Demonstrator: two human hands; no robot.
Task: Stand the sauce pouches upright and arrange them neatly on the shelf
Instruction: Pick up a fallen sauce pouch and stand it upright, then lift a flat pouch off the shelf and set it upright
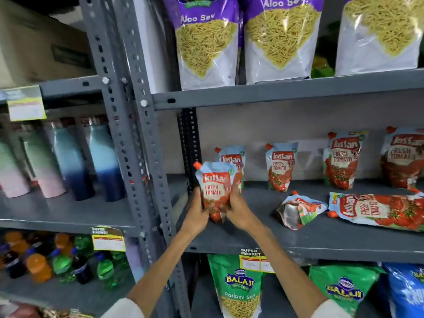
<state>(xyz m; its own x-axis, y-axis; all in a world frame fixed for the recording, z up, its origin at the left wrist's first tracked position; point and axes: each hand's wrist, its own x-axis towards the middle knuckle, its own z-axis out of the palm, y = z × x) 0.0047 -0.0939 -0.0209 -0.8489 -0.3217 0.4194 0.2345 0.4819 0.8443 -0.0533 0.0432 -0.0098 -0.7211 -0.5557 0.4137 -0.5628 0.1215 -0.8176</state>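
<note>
Sauce pouch [215,191], upright, gripped at its lower sides between left hand [196,213] and right hand [238,211], at the left end of the grey shelf [321,239]; second pouch [234,159] upright just behind it; three standing pouches [278,169] to the right of the hands; crumpled pouch [298,210] and large pouch [376,208] lying flat right of the right hand.

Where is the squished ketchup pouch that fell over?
The crumpled red-and-blue tomato sauce pouch lies on its side on the grey metal shelf, right of both hands, beside the large fallen sauce pouch.
</note>
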